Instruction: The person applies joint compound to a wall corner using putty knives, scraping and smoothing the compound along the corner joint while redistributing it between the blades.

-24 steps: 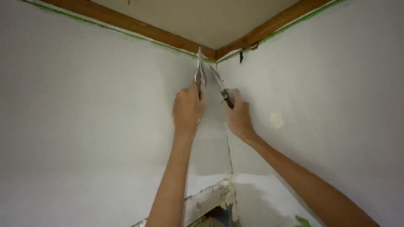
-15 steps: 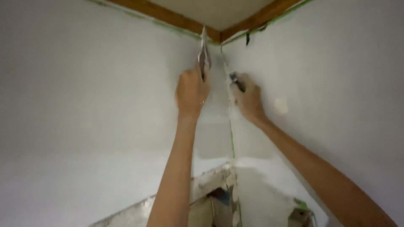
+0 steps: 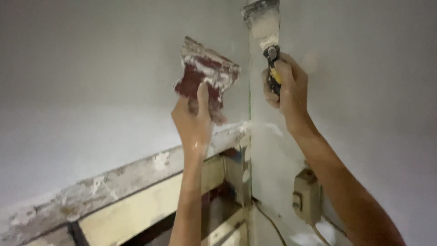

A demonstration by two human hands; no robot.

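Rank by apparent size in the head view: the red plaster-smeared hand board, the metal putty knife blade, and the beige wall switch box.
1. Red plaster-smeared hand board, held by the left hand.
2 and 3. Metal putty knife blade, cut off at the frame's top, held by the right hand, and beige wall switch box look alike; unranked.

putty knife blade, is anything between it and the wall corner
Nothing visible does. The right hand holds the yellow-and-black-handled putty knife with its plaster-coated blade laid against the white wall beside the corner. The left hand holds a plaster-smeared red scraper off to the left, apart from it.
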